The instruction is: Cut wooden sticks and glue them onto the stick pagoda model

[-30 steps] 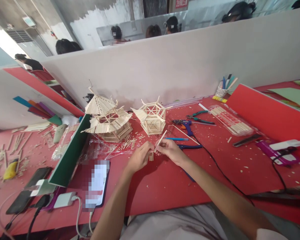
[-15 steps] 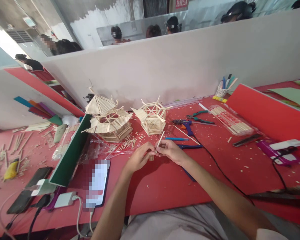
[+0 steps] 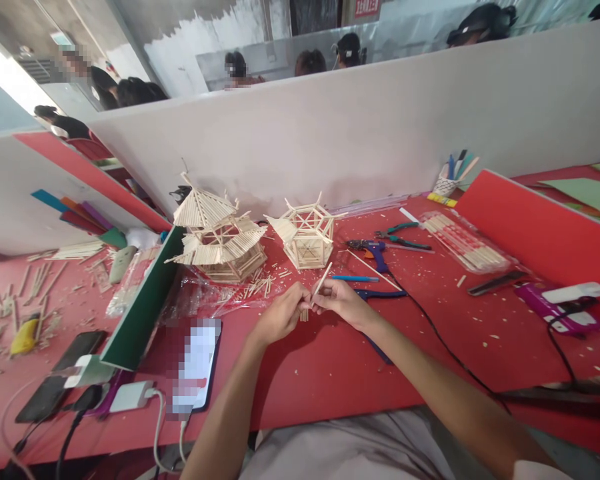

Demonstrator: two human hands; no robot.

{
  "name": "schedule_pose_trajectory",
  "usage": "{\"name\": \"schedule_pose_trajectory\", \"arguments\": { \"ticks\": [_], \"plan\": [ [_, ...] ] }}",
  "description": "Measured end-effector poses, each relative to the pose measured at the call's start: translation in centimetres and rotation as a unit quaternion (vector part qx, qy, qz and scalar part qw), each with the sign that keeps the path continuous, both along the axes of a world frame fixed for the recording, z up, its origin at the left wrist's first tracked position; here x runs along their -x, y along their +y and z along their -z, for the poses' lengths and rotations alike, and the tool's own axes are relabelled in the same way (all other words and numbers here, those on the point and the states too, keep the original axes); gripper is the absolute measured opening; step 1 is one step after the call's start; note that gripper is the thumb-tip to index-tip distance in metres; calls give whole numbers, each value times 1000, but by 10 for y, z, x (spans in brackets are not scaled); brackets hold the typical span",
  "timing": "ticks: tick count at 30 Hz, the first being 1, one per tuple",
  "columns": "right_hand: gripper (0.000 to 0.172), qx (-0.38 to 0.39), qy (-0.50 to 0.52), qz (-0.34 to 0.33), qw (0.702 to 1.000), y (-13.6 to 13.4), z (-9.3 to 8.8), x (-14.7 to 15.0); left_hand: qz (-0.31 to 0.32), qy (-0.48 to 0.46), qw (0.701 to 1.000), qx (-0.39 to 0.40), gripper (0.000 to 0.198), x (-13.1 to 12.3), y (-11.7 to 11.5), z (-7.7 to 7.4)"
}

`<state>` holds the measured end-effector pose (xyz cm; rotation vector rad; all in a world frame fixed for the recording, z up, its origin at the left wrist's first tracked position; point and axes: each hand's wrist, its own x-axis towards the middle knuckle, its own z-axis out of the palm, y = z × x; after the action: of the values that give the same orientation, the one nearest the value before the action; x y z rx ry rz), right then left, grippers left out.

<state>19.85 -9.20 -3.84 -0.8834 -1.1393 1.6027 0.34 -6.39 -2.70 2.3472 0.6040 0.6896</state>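
Observation:
Above the red tabletop, my right hand pinches a thin wooden stick that slants up and to the right. My left hand is closed too, its curled fingertips meeting the stick's lower end. Just beneath my hands lie a few short cut sticks, partly covered by the fingers. Beyond them stands a six-sided stick frame with one slatted roof panel at its left. To its left is a taller stick pavilion with two tiers of slatted roof.
Right of my hands lie a blue pen, blue-handled pliers, a glue gun and packed sticks. A phone lies at left beside a green divider. A red divider stands at right. Several people sit beyond the white partition.
My hands stay together around the stick, with only a slight shift of the fingers. The whole view has moved a little.

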Motion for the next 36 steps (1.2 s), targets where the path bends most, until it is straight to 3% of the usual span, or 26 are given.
{"name": "schedule_pose_trajectory", "arguments": {
  "ticks": [6,16,24,28,32,34,36],
  "plan": [
    [33,-54,-50,25,997,1,0,-1,-25,9,999,20,28,-3,-1,0],
    [28,-90,-111,27,989,1,-3,-5,-14,-3,998,54,30,-6,-1,0],
    [13,-185,-240,50,952,-3,-6,-8,-42,-4,998,48,31,-6,1,7],
    [10,-149,-258,30,954,-3,-2,-6,-135,-62,987,60,27,-2,5,4],
    [16,-76,-152,30,985,1,1,-7,-270,-103,957,37,12,2,13,7],
    [25,-61,-101,41,992,4,1,-9,-306,-98,947,20,2,3,17,10],
    [30,-50,-69,56,995,6,0,-11,-317,-80,945,2,9,5,19,12]
  ]
}}
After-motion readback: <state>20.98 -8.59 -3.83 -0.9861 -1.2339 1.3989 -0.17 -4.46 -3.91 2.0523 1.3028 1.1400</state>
